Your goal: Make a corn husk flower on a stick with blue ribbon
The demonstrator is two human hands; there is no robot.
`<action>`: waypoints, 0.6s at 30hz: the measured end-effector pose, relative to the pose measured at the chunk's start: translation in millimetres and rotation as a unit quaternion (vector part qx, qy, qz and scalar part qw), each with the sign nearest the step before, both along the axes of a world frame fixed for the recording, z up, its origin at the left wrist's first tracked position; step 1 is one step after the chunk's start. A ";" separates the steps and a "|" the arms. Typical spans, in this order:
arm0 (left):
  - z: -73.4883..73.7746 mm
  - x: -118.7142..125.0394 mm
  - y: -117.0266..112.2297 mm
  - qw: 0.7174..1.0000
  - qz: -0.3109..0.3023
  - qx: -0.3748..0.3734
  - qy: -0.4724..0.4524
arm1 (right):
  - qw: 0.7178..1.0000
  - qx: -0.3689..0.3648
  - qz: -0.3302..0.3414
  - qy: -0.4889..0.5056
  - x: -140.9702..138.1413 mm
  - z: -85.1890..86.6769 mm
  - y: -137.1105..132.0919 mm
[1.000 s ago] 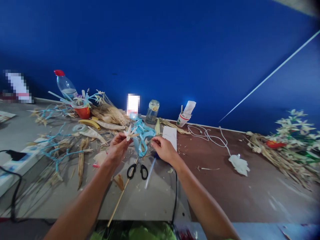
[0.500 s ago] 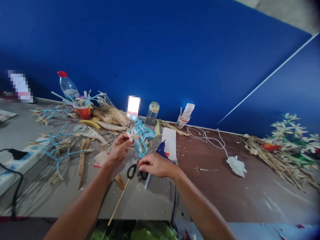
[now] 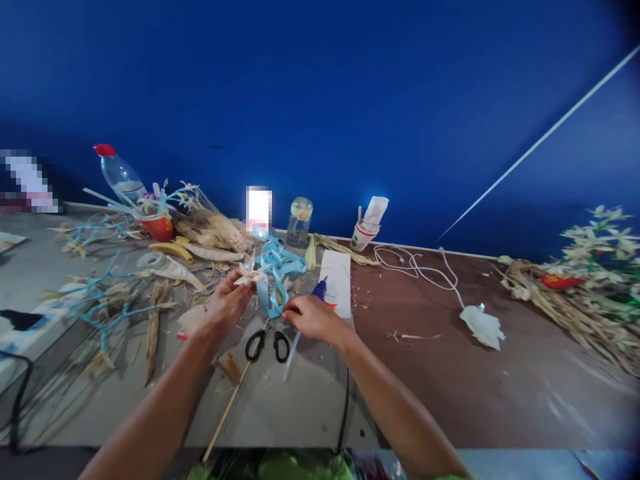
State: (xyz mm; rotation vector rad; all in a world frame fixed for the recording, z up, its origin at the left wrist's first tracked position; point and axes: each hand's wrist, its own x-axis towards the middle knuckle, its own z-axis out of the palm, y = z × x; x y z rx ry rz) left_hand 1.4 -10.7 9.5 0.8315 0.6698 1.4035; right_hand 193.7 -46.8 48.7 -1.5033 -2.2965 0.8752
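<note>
The curled right hand (image 3: 313, 319), hold unclear, now uncovers the scissors (image 3: 263, 339), seemingly free, at its eight o'clock; the left hand (image 3: 229, 301) pinches a flower (image 3: 250, 274).

You work in dim, uneven light: the flat, deep-blue wall (image 3: 320, 100) darkens toward its foot and glows faintly around a blown-out, pixelated white rectangle (image 3: 259, 210). Pale glare streaks the smooth brown-and-grey table (image 3: 425, 400) at lower right. Soft shadow lies beside your bare left forearm (image 3: 150, 407); the white-flowered green plant (image 3: 600, 247) blurs near the stretched right edge.
</note>
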 end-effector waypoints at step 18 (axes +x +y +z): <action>-11.0 -1.5 0.7 0.994 0.003 0.026 0.103 | 0.991 0.040 0.068 -0.111 -12.4 8.7 -53.6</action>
